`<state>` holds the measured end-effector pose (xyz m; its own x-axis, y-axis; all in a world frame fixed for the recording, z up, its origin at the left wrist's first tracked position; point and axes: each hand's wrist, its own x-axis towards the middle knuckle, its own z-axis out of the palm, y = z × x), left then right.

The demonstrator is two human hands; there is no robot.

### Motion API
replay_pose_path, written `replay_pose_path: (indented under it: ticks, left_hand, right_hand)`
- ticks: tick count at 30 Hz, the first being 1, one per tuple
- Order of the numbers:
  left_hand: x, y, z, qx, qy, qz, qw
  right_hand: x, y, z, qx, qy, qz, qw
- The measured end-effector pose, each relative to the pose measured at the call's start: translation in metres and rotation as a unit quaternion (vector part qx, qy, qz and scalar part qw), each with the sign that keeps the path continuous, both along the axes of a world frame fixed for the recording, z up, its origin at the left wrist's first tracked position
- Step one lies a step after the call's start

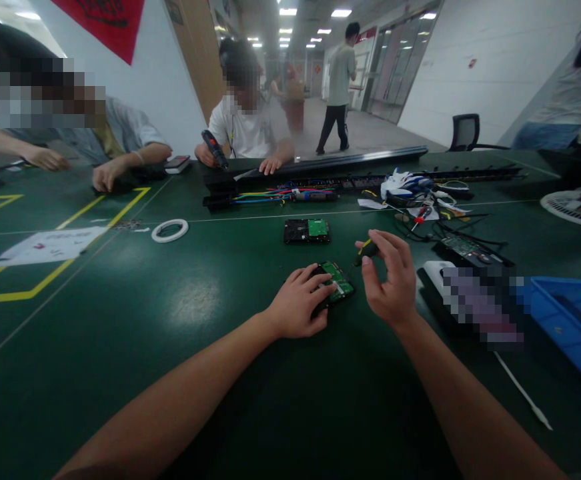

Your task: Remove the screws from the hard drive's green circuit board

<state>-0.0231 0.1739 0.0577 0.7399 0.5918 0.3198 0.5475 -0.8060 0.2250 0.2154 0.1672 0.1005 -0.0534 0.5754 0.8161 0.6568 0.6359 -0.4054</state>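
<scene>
On the green table in front of me lies a hard drive (341, 284) with its green circuit board facing up. My left hand (297, 303) rests over its left part, fingers across the top and thumb along the near edge, gripping it against the table. Just right of the drive, my right hand (393, 283) pinches a small screwdriver (367, 250) with a black and yellow handle. Its thin tip points down toward the drive's right edge; contact cannot be made out. A second hard drive (306, 231) lies a little farther away.
A white ring (169, 231) and a paper sheet (50, 245) lie leftward. Colored wires (270, 195) and a pile of gloves (404, 185) are at the back. On the right are a blue bin (570, 327) and a bare circuit board (470, 250). Two people work across the table.
</scene>
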Motion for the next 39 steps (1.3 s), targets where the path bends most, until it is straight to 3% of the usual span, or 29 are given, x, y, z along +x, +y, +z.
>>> replay_pose_path:
  ticks: [9,18,39]
  left_hand:
    - [-0.0001,0.0002,-0.0005,-0.003,0.004,0.002,1.000]
    - [-0.0004,0.0000,0.0012,-0.003,-0.003,-0.002,1.000]
    - [0.0000,-0.0007,0.0022,0.002,0.000,0.000,1.000]
  right_hand:
    - [-0.0018,0.0007,0.0028,0.029,-0.008,-0.039,0.999]
    - [0.0009,0.0019,0.0000,0.009,-0.010,-0.005,1.000]
    - [-0.0016,-0.0007,0.0059,0.027,-0.019,-0.039,0.999]
